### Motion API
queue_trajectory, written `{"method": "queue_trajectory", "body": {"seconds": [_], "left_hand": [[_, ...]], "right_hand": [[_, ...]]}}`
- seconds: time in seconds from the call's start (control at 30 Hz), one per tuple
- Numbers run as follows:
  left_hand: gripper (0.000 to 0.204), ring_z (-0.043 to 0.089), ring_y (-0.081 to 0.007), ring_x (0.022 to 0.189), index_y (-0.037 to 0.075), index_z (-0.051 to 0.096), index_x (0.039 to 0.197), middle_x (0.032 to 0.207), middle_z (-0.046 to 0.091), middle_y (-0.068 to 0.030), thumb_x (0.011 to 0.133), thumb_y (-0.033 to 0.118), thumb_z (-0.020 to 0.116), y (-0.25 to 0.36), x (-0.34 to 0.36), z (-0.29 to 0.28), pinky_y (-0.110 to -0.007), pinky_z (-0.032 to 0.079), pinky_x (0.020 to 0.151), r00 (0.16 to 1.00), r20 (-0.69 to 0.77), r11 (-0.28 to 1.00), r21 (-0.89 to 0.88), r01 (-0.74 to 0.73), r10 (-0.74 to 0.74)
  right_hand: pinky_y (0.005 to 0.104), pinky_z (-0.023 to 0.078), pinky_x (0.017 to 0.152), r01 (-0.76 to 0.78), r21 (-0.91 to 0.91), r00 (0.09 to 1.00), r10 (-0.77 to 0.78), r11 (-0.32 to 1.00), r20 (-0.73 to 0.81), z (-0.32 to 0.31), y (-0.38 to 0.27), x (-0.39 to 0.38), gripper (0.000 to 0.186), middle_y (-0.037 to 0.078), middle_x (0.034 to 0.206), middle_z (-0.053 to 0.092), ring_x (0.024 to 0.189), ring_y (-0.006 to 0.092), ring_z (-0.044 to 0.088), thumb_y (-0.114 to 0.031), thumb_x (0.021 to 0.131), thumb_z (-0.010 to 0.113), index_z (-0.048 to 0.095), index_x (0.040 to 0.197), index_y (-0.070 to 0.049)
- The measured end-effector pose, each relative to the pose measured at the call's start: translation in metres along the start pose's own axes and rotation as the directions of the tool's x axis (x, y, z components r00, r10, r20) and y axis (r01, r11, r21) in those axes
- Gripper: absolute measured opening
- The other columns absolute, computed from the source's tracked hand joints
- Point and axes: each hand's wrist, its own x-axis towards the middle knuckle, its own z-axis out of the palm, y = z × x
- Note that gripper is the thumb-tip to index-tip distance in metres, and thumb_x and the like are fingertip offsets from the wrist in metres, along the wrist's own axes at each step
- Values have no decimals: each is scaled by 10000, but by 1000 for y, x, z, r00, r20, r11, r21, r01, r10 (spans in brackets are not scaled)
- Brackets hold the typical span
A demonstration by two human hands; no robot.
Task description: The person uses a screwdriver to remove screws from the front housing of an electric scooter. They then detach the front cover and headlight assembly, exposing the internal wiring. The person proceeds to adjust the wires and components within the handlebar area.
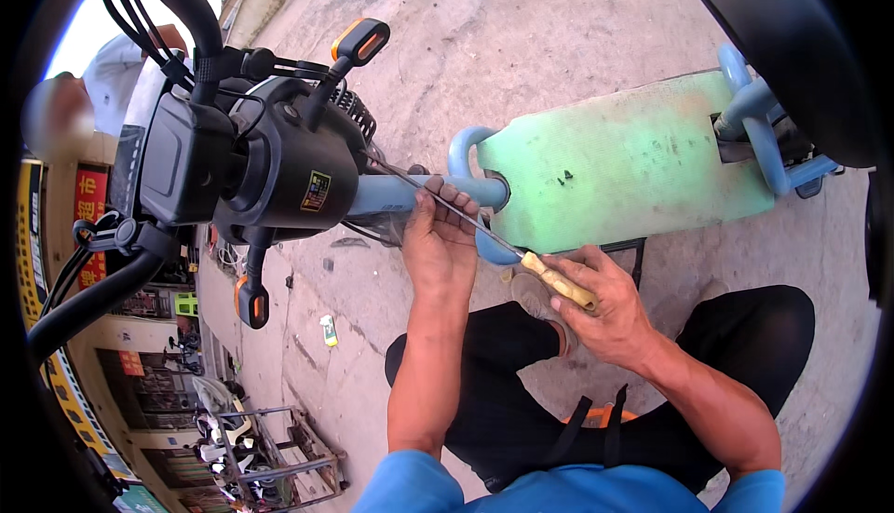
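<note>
A long screwdriver (559, 280) with a pale yellow handle and thin metal shaft slants up-left to the black front housing (279, 168) of an electric scooter; its tip is hard to make out there. My right hand (596, 313) is closed round the handle. My left hand (442, 234) has its fingers curled round the shaft, just below the blue steering column (372, 195). To the right lies the scooter's worn light-green footboard (615, 159), edged by blue tubes.
Black handlebars (70, 303) and mirror-like orange-edged lamps (358, 43) surround the front. A black seat (782, 38) is at upper right. A blurred person (107, 85) is upper left. A metal cart (289, 466), shopfronts and a small litter item (329, 330) are on the left.
</note>
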Motion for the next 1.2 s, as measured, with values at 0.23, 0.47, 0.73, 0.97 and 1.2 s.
{"method": "queue_trajectory", "body": {"seconds": [0.23, 0.47, 0.73, 0.97, 1.2], "left_hand": [[254, 606, -172, 820, 49, 591, 1030, 898, 613, -47, 992, 300, 598, -1, 10, -20, -310, 533, 769, 998, 56, 999, 4, -41, 41], [268, 585, -149, 851, 57, 593, 1039, 941, 619, -37, 993, 321, 588, 1, 2, -8, -285, 500, 759, 998, 55, 1000, 6, -18, 17], [221, 599, -155, 874, 69, 601, 1025, 937, 635, -39, 989, 287, 598, -2, 7, -21, -301, 519, 780, 994, 112, 999, -37, -13, 17], [198, 601, -157, 866, 72, 605, 1007, 925, 628, -30, 994, 269, 596, 1, 0, -5, -302, 526, 783, 999, 37, 1000, 24, -15, 14], [252, 602, -158, 879, 66, 591, 1033, 953, 623, -31, 986, 313, 606, -1, 8, -14, -302, 527, 813, 998, 51, 997, 66, -43, 39]], "right_hand": [[366, 508, 669, 81, 50, 995, -78, 995, -57, 2, -8, 6, 439, 134, 1020, 599, 749, 249, 617, -76, 862, 675, 615, 1297, -48], [333, 487, 600, -545, 288, 831, 463, 787, 308, -10, -10, 10, 372, 85, 965, 635, 645, 144, 592, -218, 954, 592, 626, 1240, 17], [365, 525, 675, -68, 56, 997, 70, 996, -29, 5, -7, 3, 448, 126, 1060, 655, 779, 175, 630, -189, 909, 665, 578, 1311, -11], [362, 516, 739, -454, 436, 889, 369, 777, 270, 1, 2, 6, 431, 151, 1021, 624, 846, 250, 624, -79, 873, 641, 594, 1299, -36], [390, 509, 742, 5, -63, 998, -9, 998, -59, 4, -9, 6, 466, 160, 1040, 595, 839, 306, 617, -65, 828, 692, 617, 1288, -67]]}}
